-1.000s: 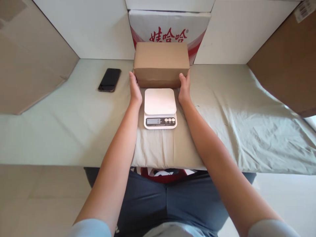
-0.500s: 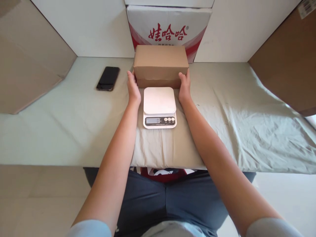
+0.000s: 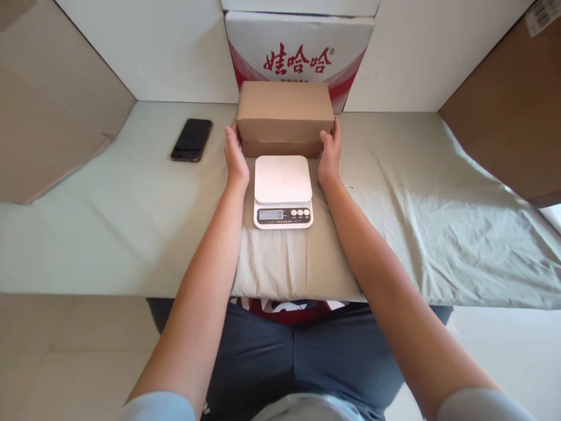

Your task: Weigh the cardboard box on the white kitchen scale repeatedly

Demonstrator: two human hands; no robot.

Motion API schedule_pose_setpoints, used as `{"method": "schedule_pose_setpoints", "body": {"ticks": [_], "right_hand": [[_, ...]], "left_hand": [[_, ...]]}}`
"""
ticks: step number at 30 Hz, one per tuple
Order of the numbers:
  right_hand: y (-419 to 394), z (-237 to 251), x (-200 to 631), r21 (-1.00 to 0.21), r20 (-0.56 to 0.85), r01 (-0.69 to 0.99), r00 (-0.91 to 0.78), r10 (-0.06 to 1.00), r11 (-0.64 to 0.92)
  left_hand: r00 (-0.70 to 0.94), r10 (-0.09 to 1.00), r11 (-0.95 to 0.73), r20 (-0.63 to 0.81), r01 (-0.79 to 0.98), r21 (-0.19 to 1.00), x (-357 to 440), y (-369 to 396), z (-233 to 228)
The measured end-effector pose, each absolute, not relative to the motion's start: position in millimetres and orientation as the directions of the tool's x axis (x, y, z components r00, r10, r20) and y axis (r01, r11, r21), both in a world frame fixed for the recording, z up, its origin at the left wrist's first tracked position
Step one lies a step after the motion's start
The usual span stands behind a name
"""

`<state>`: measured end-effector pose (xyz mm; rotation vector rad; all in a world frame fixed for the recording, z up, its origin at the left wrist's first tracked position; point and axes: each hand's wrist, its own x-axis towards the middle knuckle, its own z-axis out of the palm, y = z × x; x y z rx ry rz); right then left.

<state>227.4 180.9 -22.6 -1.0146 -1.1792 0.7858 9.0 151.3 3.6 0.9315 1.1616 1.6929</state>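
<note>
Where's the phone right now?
The phone lies on the cloth at the far left, left of the cardboard box, beyond the left hand.

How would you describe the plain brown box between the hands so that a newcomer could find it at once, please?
Start at the big white carton with red characters against the back wall. Directly before it, on the grey-green cloth, sits the plain brown box, left hand and right hand at its ends. Unlike the white scale before it, it is unprinted cardboard.
</note>
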Motion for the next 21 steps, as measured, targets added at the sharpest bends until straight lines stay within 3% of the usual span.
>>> {"method": "schedule_pose_setpoints", "body": {"ticks": [4, 8, 14, 21], "right_hand": [[179, -23, 228, -0.941, 0.303, -0.063, 0.272, 0.913, 0.331], [170, -17, 224, -0.935, 0.335, -0.066, 0.150, 0.930, 0.347], [152, 8, 215, -0.912, 0.395, -0.028, 0.202, 0.896, 0.409], [63, 41, 225, -0.871, 0.491, 0.105, 0.137, 0.860, 0.480]], "left_hand": [[-0.378, 0.918, -0.213, 0.121, -0.211, 0.954, 11, 150, 3], [-0.344, 0.921, -0.258, 0.184, -0.184, 0.948, 9, 152, -5], [-0.377, 0.877, -0.368, 0.298, -0.127, 0.921, 7, 155, 4], [-0.352, 0.859, -0.404, 0.372, -0.019, 0.915, 1, 49, 28]]}}
